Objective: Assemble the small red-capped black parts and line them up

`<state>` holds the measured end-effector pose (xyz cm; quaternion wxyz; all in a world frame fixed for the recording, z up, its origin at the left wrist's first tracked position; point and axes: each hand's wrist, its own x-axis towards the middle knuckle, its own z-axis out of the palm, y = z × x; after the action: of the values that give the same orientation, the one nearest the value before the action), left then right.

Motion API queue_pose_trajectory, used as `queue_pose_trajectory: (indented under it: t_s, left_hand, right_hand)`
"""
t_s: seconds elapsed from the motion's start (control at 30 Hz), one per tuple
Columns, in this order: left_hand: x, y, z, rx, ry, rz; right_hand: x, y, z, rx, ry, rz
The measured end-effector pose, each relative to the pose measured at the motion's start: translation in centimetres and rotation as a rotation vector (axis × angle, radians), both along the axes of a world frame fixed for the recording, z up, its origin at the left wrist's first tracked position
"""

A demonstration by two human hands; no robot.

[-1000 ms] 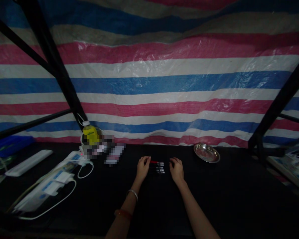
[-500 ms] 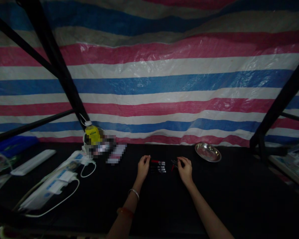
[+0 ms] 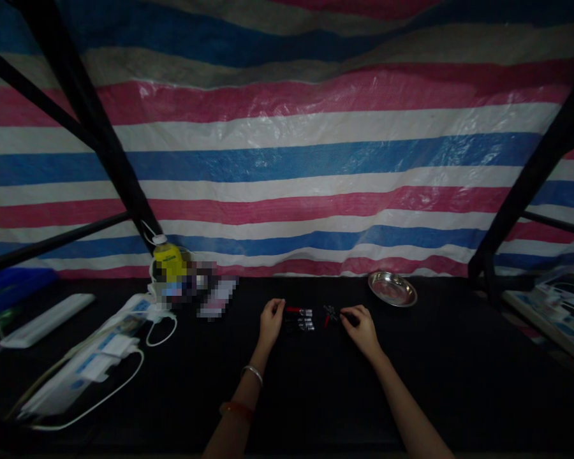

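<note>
On the black table lie a few small pen-like sticks with red and silver ends [image 3: 300, 319], side by side. My left hand [image 3: 272, 320] rests curled at their left ends, fingertips touching them. My right hand [image 3: 361, 326] lies to the right, its fingers pinched on a small dark piece with red bits [image 3: 331, 314]. Whether that piece is lifted off the table is too dark to tell. A bangle sits on my left wrist.
A shiny metal dish [image 3: 392, 289] stands back right of my hands. At the left lie a white power strip with cables [image 3: 90, 360], a yellow bottle [image 3: 168, 260] and a white bar [image 3: 45, 319]. Black frame posts and a striped tarp stand behind.
My right hand has slid to the right, away from the sticks, uncovering the small dark piece that it now pinches. The left hand stayed at the sticks' left ends.
</note>
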<state>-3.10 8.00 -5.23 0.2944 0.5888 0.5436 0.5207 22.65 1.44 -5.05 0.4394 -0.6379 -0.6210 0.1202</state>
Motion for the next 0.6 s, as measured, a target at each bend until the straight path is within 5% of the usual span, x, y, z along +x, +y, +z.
queue_pose_trajectory:
  t_s: [0.3, 0.6]
  left_hand:
    - [-0.1, 0.3, -0.7, 0.029, 0.025, -0.016]
    - [0.1, -0.1, 0.0, 0.06, 0.123, -0.01]
  right_hand:
    - [-1.2, -1.2, 1.3, -0.036, -0.37, 0.083]
    - [-1.3, -1.3, 1.7, -0.119, -0.353, 0.13]
